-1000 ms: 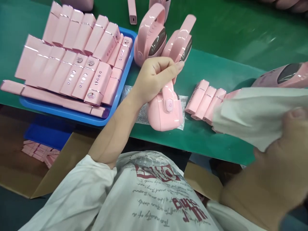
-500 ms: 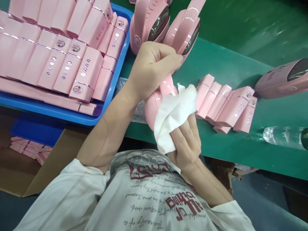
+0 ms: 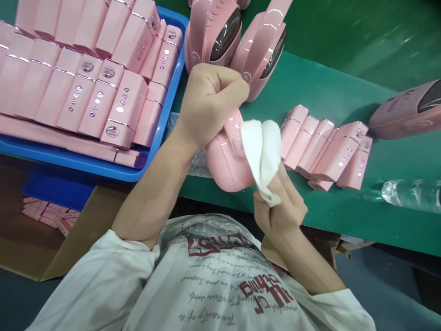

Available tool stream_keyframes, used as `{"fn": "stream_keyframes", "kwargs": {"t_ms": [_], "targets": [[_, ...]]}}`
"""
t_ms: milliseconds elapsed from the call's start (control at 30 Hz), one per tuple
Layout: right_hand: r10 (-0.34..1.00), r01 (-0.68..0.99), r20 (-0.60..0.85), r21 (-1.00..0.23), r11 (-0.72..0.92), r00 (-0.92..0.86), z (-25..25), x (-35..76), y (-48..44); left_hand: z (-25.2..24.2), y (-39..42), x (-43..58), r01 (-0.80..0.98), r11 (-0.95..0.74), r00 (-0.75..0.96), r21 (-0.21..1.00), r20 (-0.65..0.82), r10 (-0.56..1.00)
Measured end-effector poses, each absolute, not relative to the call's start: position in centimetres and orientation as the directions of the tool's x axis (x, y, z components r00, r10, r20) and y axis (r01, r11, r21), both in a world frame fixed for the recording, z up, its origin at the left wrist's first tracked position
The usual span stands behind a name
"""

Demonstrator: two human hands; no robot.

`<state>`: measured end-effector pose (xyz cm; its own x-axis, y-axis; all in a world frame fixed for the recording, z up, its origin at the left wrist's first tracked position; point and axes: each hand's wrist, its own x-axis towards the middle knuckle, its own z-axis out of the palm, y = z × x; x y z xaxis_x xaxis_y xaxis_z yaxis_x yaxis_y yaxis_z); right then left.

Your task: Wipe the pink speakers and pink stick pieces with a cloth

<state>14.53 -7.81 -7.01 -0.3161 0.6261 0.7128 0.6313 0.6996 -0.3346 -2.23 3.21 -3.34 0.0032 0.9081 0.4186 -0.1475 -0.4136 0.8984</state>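
Observation:
My left hand (image 3: 213, 103) is closed around the handle of a pink rounded plastic device (image 3: 229, 168), which is held up over the table's near edge. The device has a smooth body and a round pivot where the handle joins; its exact kind I cannot make out. In my right hand (image 3: 280, 202) is a folded white cloth (image 3: 263, 149), gripped at its lower end. The cloth lies against or just over the device's right side and hides part of it.
A blue tray (image 3: 129, 175) at left holds several pink box-shaped pieces with buttons. More such pink pieces (image 3: 330, 154) lie on the green table (image 3: 351, 87). Similar handled devices (image 3: 260, 50) stand behind. A clear bottle (image 3: 409, 194) lies at right, and a cardboard box (image 3: 65, 239) stands below left.
My right hand has moved right and slightly down with the cloth, which has folded narrower. More of the device's body shows. My left hand still grips the handle, shifted slightly left.

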Motion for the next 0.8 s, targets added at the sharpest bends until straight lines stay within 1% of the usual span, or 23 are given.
{"fn": "stream_keyframes", "kwargs": {"t_ms": [33,100,200,267,333,400,467,533,600,667,800], "targets": [[0.588,0.620,0.745,-0.307,0.722,-0.316,-6.9,14.6,-7.9,-3.3,3.3,-2.1,-0.141,-0.417,0.014,0.898,0.423,0.906],[0.580,0.619,0.742,-0.291,0.729,-0.335,-6.6,14.7,-8.1,-3.2,3.3,-2.0,-0.116,-0.429,0.043,0.896,0.436,0.899],[0.615,0.643,0.681,-0.272,0.716,-0.397,-5.9,14.6,-8.0,-3.0,3.2,-2.0,-0.046,-0.405,0.044,0.913,0.407,0.912],[0.620,0.639,0.658,-0.266,0.721,-0.426,-5.5,14.7,-8.1,-3.0,3.1,-2.0,-0.038,-0.397,0.013,0.917,0.398,0.917],[0.621,0.625,0.652,-0.278,0.729,-0.434,-5.3,14.9,-8.5,-3.1,3.1,-2.1,-0.085,-0.443,0.004,0.892,0.445,0.896],[0.628,0.625,0.646,-0.286,0.726,-0.434,-5.2,15.0,-8.7,-3.1,3.0,-2.0,-0.083,-0.433,0.018,0.897,0.436,0.900],[0.650,0.652,0.639,-0.291,0.700,-0.412,-5.2,15.0,-8.7,-3.0,2.9,-1.9,-0.032,-0.395,0.038,0.918,0.396,0.917],[0.668,0.668,0.632,-0.304,0.680,-0.392,-5.2,15.0,-8.6,-2.9,2.9,-1.8,-0.011,-0.398,0.025,0.917,0.398,0.917],[0.664,0.642,0.625,-0.319,0.697,-0.411,-5.2,14.9,-8.7,-2.9,3.0,-1.7,-0.042,-0.425,-0.006,0.904,0.425,0.905],[0.654,0.619,0.622,-0.324,0.715,-0.430,-5.1,14.9,-9.0,-3.0,3.2,-1.6,-0.073,-0.419,-0.023,0.905,0.418,0.908],[0.676,0.662,0.629,-0.323,0.677,-0.384,-5.1,14.7,-8.8,-3.1,3.4,-1.8,-0.066,-0.433,0.027,0.899,0.435,0.900]]}}
